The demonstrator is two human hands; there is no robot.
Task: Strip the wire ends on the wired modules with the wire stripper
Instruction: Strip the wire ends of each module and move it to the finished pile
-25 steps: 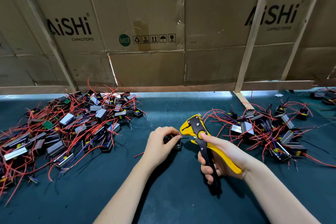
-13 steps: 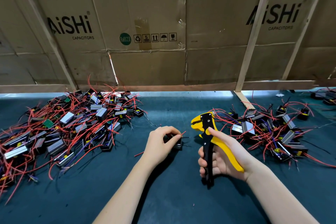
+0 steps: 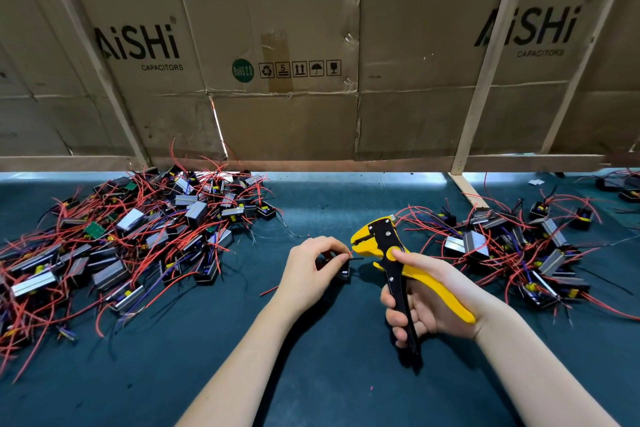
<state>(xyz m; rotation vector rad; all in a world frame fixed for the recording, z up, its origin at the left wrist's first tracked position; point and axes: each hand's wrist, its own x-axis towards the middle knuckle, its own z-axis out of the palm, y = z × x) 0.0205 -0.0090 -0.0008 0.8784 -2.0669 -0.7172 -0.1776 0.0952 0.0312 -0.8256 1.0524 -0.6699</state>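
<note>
My left hand (image 3: 311, 269) holds a small black wired module (image 3: 343, 270) on the dark green mat, thumb and forefinger pinching its red wire (image 3: 348, 254) so the end points right. My right hand (image 3: 426, 298) grips the yellow and black wire stripper (image 3: 388, 253) by its handles, head up. The stripper's yellow jaws sit just to the right of the wire end, nearly touching it. The module is mostly hidden under my left fingers.
A large heap of modules with red wires (image 3: 121, 246) covers the mat on the left. A smaller heap (image 3: 519, 246) lies on the right. A cardboard wall (image 3: 311, 45) with wooden battens (image 3: 485, 80) closes off the back.
The stripper head has swung back left and down toward the wire end after lifting away to the right. My left hand has stayed in place with the module.
</note>
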